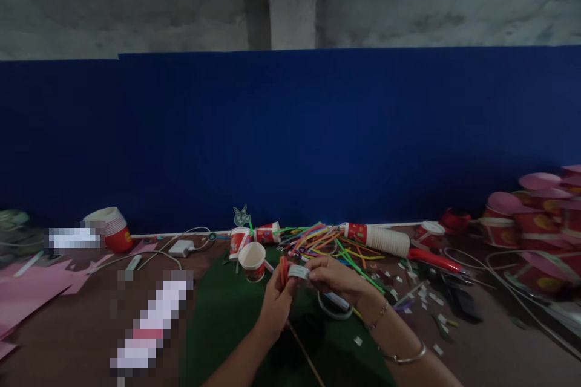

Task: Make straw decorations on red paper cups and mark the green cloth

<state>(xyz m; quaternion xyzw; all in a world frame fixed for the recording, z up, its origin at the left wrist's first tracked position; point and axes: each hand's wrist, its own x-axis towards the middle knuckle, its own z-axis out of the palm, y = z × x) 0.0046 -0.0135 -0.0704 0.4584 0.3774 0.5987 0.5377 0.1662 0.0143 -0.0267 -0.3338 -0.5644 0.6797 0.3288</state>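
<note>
Brown table with a dark green mat
Bright drinking straws lie heaped near a stack of paper cups on its side; white clippings scatter to the right, pink paper sheets lie at the left, and a white adapter sits between.

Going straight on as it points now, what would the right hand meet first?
The right hand would probably meet the left hand and the red piece it holds, just past the pale strip; depth is unclear.

Craft workshop, by the straws and stacked paper cups
</note>
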